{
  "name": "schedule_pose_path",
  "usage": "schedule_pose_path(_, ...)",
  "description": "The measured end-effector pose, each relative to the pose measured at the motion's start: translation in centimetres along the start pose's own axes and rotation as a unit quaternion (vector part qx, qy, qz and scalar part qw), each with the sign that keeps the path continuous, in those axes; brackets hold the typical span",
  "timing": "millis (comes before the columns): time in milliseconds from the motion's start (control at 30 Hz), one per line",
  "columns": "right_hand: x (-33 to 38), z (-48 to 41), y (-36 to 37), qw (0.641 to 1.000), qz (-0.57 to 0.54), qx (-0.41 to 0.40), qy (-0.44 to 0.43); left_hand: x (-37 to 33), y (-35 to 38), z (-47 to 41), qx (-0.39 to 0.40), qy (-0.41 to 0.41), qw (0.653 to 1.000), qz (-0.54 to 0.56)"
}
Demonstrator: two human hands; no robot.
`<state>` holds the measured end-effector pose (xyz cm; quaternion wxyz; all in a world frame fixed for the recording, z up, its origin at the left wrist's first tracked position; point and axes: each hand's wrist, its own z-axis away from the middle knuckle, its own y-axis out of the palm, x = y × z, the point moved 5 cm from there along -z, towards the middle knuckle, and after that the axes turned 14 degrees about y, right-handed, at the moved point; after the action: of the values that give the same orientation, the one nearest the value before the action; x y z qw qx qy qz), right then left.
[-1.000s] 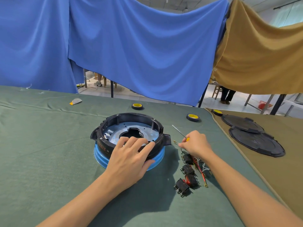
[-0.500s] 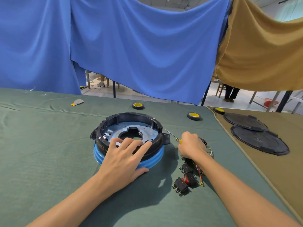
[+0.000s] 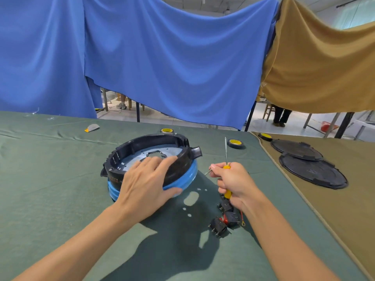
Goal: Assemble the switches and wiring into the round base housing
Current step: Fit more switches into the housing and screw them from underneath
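Green cloth (image 3: 50, 189) covers the table, with a blue drape (image 3: 162, 67) and a tan drape (image 3: 324, 67) hung behind. Two black lids (image 3: 312, 173) lie far right. Mid-table, the round base housing (image 3: 142, 144) sits on a blue ring (image 3: 188, 177). The left hand (image 3: 146, 185) lies across its near rim, fingers straight, hiding that edge. The right hand (image 3: 235, 183) grasps a yellow screwdriver (image 3: 226, 153), shaft upright, its wrist partly covering the switches (image 3: 218, 227) and wires (image 3: 241, 216). Tape rolls (image 3: 235, 143) lie beyond.

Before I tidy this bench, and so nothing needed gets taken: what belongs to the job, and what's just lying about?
Job: round base housing, switches, red wire, screwdriver in right hand.
Lying about: tape rolls, black lids, grey scrap.
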<state>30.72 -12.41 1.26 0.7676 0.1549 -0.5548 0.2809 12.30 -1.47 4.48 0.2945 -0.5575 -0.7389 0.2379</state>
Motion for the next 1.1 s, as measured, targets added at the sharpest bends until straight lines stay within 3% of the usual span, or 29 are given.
schedule_pose_path(100, -0.1, 0.8, 0.4, 0.995, -0.086, 0.038, 0.034, 1.0, -2.0, -1.4, -0.039, -0.079, 0.992, 0.088)
schedule_pose_path(200, 0.7, 2.1, 1.1, 0.979, -0.165, 0.106, 0.056, 2.0, -3.4, -2.7, -0.078, -0.178, 0.956, 0.218)
schedule_pose_path(300, 2.4, 4.0, 1.8, 0.963, -0.201, 0.176, 0.036, 2.0, -4.1, -3.6, -0.103, -0.217, 0.921, 0.306)
schedule_pose_path(433, 5.2, 6.2, 2.0, 0.954, -0.216, 0.21, -0.015, 0.7, -4.4, -3.9, -0.082, -0.196, 0.936, 0.279)
schedule_pose_path(600, 6.6, 7.0, 2.0, 0.959, -0.199, 0.197, -0.031, 0.0, -4.3, -3.9, -0.066, -0.166, 0.963, 0.204)
schedule_pose_path(767, 7.3, 7.1, 2.8, 0.957, -0.192, 0.212, -0.052, 1.1, -5.1, -4.0, -0.132, -0.219, 0.947, 0.196)
schedule_pose_path(867, 7.4, 6.7, 2.5, 0.963, -0.191, 0.182, -0.059, 3.2, -5.9, -3.8, -0.202, -0.306, 0.875, 0.317)
schedule_pose_path(1000, 7.5, 6.3, 2.2, 0.965, -0.196, 0.165, -0.053, 5.9, -6.0, -3.5, -0.275, -0.41, 0.714, 0.495)
schedule_pose_path(1100, 7.7, 6.2, 2.0, 0.968, -0.185, 0.163, -0.056, 7.2, -4.9, -2.6, -0.265, -0.479, 0.613, 0.57)
